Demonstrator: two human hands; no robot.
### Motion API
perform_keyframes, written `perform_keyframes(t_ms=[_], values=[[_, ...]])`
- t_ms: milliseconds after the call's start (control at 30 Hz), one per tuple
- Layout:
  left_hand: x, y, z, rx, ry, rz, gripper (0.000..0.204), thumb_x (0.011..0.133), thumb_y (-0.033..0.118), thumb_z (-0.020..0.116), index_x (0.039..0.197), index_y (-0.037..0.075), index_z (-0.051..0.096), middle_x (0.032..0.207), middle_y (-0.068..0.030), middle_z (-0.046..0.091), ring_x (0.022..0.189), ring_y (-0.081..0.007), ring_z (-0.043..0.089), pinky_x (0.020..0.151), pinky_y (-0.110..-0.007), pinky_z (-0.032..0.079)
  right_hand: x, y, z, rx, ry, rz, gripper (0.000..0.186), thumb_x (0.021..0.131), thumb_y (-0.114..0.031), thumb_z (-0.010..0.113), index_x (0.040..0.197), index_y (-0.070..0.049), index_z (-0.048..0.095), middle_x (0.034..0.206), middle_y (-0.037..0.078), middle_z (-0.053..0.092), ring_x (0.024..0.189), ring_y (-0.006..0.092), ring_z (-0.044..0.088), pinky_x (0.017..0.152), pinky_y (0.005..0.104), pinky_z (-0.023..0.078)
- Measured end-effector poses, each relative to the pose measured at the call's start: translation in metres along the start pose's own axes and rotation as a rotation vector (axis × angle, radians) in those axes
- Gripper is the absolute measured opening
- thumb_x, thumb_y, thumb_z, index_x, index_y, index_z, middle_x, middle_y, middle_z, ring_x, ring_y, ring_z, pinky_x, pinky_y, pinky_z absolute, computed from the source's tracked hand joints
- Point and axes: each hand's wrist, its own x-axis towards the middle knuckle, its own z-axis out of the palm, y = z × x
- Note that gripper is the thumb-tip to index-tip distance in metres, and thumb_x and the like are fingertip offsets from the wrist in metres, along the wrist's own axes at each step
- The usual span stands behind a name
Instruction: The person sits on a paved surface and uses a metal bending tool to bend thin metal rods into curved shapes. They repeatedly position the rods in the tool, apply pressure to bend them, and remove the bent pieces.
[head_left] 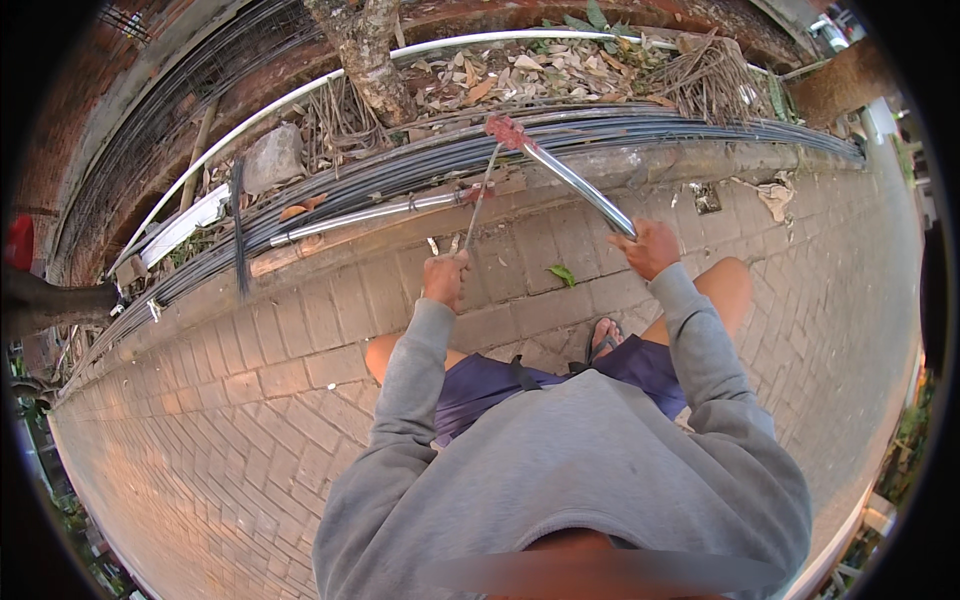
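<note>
The person squatted on a grey brick-paved walkway [250, 400], both grey-sleeved arms stretched forward. The left hand [446, 279] was clenched around the lower end of a thin steel rod [481, 200], which rose at a slant toward the walkway's far edge. The right hand [648, 247] was clamped on the near end of a long shiny metal pipe handle [580, 185]. That handle ran up and away to a red tool head [508, 131], where the rod's upper end met it. The tool head sat over a long bundle of dark steel bars [400, 165] lying along the walkway's far edge. Another shiny pipe [365, 213] lay on that bundle. Beyond it stood a tree trunk [368, 55] among dry leaves [520, 70].
</note>
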Motion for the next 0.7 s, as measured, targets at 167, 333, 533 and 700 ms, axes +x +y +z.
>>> perform_keyframes(t_ms=[167,333,533,700], values=[[0.006,0.002,-0.006,0.024,-0.013,0.009,0.031,0.101,0.024,0.071,0.078,0.005,0.065,0.062,0.0020,0.051,0.046,-0.0089,0.039,0.040,-0.030,0.025,-0.016,0.014,0.013,-0.101,-0.094,0.048,0.047,0.090,-0.051,0.080,0.097,-0.005,0.074,0.086,0.023,0.074,0.086,0.0459,0.072,0.078,0.0544,0.057],[0.010,-0.004,-0.009,0.077,0.009,0.042,0.032,0.101,0.026,0.072,0.076,0.006,0.067,0.062,0.0023,0.053,0.046,-0.0089,0.040,0.041,-0.030,0.026,-0.023,0.017,0.057,-0.069,-0.093,-0.039,0.045,0.087,-0.051,0.081,0.094,-0.007,0.076,0.083,0.023,0.072,0.082,0.0465,0.071,0.074,0.0566,0.055],[0.014,-0.013,-0.012,0.066,-0.001,0.079,0.033,0.100,0.027,0.073,0.075,0.006,0.068,0.060,0.0028,0.051,0.046,-0.0086,0.041,0.040,-0.030,0.027,-0.018,0.007,0.055,-0.147,-0.148,-0.048,0.054,0.096,-0.059,0.070,0.096,-0.005,0.076,0.087,0.025,0.074,0.086,0.0483,0.072,0.080,0.0572,0.056],[0.022,-0.018,-0.013,0.110,0.034,0.071,0.034,0.099,0.026,0.074,0.073,0.004,0.069,0.060,0.0020,0.053,0.047,-0.0095,0.043,0.042,-0.031,0.029,-0.038,-0.018,0.050,-0.098,-0.111,-0.066,0.055,0.102,-0.054,0.062,0.093,-0.002,0.072,0.087,0.027,0.074,0.086,0.0493,0.072,0.079,0.0578,0.057]])
